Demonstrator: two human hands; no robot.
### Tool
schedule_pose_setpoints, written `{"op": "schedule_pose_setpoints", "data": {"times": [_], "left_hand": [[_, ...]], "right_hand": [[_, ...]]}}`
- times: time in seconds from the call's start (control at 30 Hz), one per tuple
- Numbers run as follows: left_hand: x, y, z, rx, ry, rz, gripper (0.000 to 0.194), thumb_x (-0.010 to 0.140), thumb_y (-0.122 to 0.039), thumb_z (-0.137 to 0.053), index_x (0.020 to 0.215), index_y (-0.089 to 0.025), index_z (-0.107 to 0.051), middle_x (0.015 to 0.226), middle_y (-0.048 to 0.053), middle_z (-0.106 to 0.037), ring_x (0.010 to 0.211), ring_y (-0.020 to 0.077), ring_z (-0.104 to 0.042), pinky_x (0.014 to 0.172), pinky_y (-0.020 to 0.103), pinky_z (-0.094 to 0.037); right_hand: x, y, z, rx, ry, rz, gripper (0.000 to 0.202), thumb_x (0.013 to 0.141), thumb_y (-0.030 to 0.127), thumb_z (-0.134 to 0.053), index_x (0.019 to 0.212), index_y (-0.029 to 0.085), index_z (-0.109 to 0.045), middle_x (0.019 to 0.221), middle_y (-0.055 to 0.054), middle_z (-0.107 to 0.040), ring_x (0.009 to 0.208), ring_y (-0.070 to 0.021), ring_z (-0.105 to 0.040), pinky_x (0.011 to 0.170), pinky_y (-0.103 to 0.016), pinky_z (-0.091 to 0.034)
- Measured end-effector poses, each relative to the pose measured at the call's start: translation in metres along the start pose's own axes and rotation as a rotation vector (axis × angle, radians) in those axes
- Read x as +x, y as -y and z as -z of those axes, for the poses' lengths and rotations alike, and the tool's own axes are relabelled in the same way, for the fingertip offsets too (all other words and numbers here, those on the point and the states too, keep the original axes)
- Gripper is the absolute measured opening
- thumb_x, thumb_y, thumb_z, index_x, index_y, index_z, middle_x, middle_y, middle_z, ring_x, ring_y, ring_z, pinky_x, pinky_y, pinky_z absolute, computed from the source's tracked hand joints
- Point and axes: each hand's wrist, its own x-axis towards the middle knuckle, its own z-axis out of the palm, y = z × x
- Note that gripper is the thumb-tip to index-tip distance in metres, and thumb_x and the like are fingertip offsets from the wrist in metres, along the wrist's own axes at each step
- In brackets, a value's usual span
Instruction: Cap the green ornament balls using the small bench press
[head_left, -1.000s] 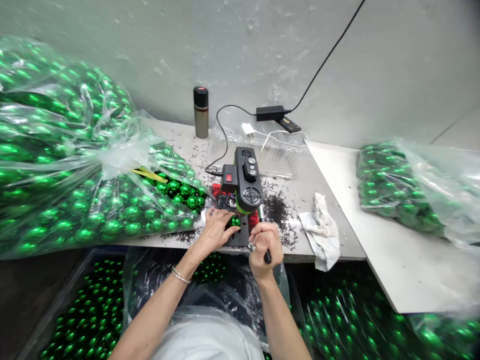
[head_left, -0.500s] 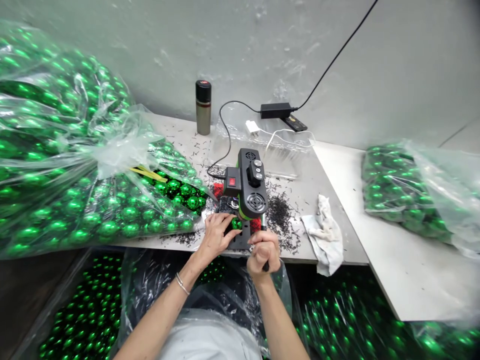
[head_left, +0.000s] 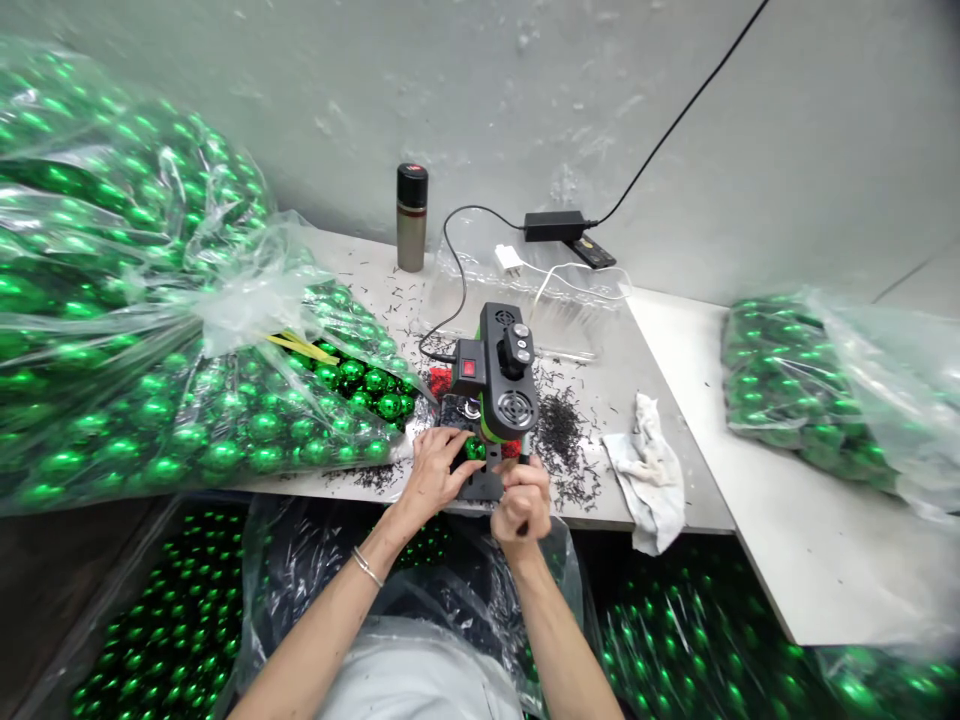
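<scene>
A black and green machine (head_left: pixel 510 370) with a red switch stands near the table's front edge. Under its head sits a shiny green ball (head_left: pixel 475 448). My left hand (head_left: pixel 435 465) holds that ball between thumb and fingers at the left of the machine's base. My right hand (head_left: pixel 523 500) is wrapped round a black lever handle at the machine's right front. Red material (head_left: pixel 440 380) shows behind and beside the base. Small black bits (head_left: pixel 559 425) are heaped to the right of the machine.
Big clear bags of green balls (head_left: pixel 150 400) fill the left. A bottle (head_left: pixel 412 218), a power adapter (head_left: pixel 553 226) and a clear plastic tray (head_left: pixel 577 315) stand behind. A white cloth (head_left: pixel 649 475) lies at the right, and another bag (head_left: pixel 795 380) sits farther right.
My right hand has shifted slightly left with the lever, and its handle end now points more toward me. My left hand stays at the ball. The whole view has shifted a little.
</scene>
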Motion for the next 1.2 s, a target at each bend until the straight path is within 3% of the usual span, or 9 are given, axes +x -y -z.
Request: {"op": "schedule_pose_setpoints", "data": {"times": [0.13, 0.3, 0.4, 0.57, 0.7, 0.87, 0.97, 1.03, 1.2], "left_hand": [[0.002, 0.002, -0.002, -0.020, -0.009, 0.001, 0.031, 0.089, -0.034, -0.065, 0.116, -0.019, -0.064, 0.105, 0.009, -0.065, 0.101, 0.0257, -0.057, 0.092, 0.043, -0.042], [-0.003, 0.000, 0.002, -0.064, -0.035, -0.027, 0.033, 0.089, -0.034, -0.065, 0.116, -0.016, -0.063, 0.105, 0.010, -0.066, 0.102, 0.0263, -0.058, 0.091, 0.043, -0.045], [-0.024, -0.006, 0.015, -0.064, -0.022, -0.055, 0.034, 0.093, -0.033, -0.057, 0.121, -0.015, -0.057, 0.111, 0.013, -0.065, 0.105, 0.0261, -0.057, 0.093, 0.043, -0.046], [-0.045, -0.012, 0.051, 0.090, -0.012, -0.059, 0.057, 0.090, -0.046, -0.058, 0.137, -0.015, -0.045, 0.132, 0.018, -0.056, 0.122, 0.0312, -0.051, 0.099, 0.047, -0.043], [-0.008, 0.007, 0.077, 0.281, -0.162, 0.038, 0.037, 0.096, -0.038, -0.049, 0.126, -0.017, -0.056, 0.125, 0.017, -0.061, 0.115, 0.0309, -0.053, 0.093, 0.045, -0.043], [0.040, 0.037, 0.083, 0.315, -0.074, 0.088, 0.026, 0.096, -0.033, -0.047, 0.101, -0.016, -0.066, 0.088, 0.012, -0.064, 0.091, 0.0278, -0.057, 0.086, 0.042, -0.045], [0.043, 0.036, 0.082, 0.182, -0.074, 0.156, 0.027, 0.091, -0.038, -0.056, 0.106, -0.017, -0.065, 0.086, 0.009, -0.064, 0.087, 0.0255, -0.059, 0.084, 0.038, -0.047], [0.040, 0.028, 0.084, -0.014, -0.079, 0.304, 0.036, 0.086, -0.044, -0.064, 0.111, -0.018, -0.065, 0.083, 0.006, -0.065, 0.078, 0.0225, -0.061, 0.077, 0.036, -0.049], [0.028, 0.006, 0.085, -0.872, -0.010, 0.718, 0.051, 0.082, -0.053, -0.067, 0.116, -0.016, -0.063, 0.077, 0.002, -0.066, 0.061, 0.0139, -0.063, 0.059, 0.027, -0.051]], "right_hand": [[0.006, -0.001, 0.005, -0.030, 0.080, 0.082, 0.029, 0.099, 0.023, -0.035, 0.072, 0.021, -0.046, 0.074, 0.001, -0.054, 0.068, -0.0122, -0.058, 0.080, -0.037, -0.050], [0.043, 0.027, 0.015, 0.075, -0.019, -0.103, 0.031, 0.096, 0.016, -0.038, 0.066, 0.020, -0.043, 0.070, 0.001, -0.053, 0.064, -0.0109, -0.053, 0.066, -0.029, -0.045], [0.067, 0.042, 0.021, 0.090, 0.004, -0.267, 0.030, 0.095, 0.016, -0.041, 0.066, 0.020, -0.046, 0.069, 0.001, -0.053, 0.063, -0.0114, -0.052, 0.058, -0.027, -0.040], [0.065, 0.044, 0.016, 0.072, -0.047, -0.215, 0.033, 0.094, 0.015, -0.043, 0.062, 0.019, -0.047, 0.064, 0.001, -0.052, 0.059, -0.0111, -0.051, 0.056, -0.027, -0.037], [0.050, 0.039, 0.009, 0.093, -0.084, -0.201, 0.033, 0.094, 0.012, -0.043, 0.062, 0.019, -0.047, 0.066, 0.001, -0.053, 0.059, -0.0113, -0.051, 0.056, -0.028, -0.038], [0.047, 0.036, 0.012, 0.114, -0.050, -0.179, 0.031, 0.093, 0.010, -0.043, 0.063, 0.019, -0.047, 0.069, 0.000, -0.054, 0.064, -0.0123, -0.054, 0.057, -0.028, -0.042], [0.045, 0.035, 0.014, 0.126, -0.021, -0.189, 0.029, 0.092, 0.009, -0.043, 0.065, 0.019, -0.048, 0.072, -0.001, -0.054, 0.065, -0.0119, -0.054, 0.057, -0.027, -0.043], [0.043, 0.033, 0.014, 0.130, -0.012, -0.192, 0.029, 0.092, 0.009, -0.043, 0.066, 0.019, -0.049, 0.072, -0.001, -0.054, 0.065, -0.0120, -0.054, 0.057, -0.027, -0.044], [0.041, 0.033, 0.012, 0.145, -0.028, -0.195, 0.029, 0.093, 0.010, -0.043, 0.065, 0.020, -0.047, 0.072, -0.001, -0.053, 0.064, -0.0118, -0.052, 0.056, -0.026, -0.043]]}}
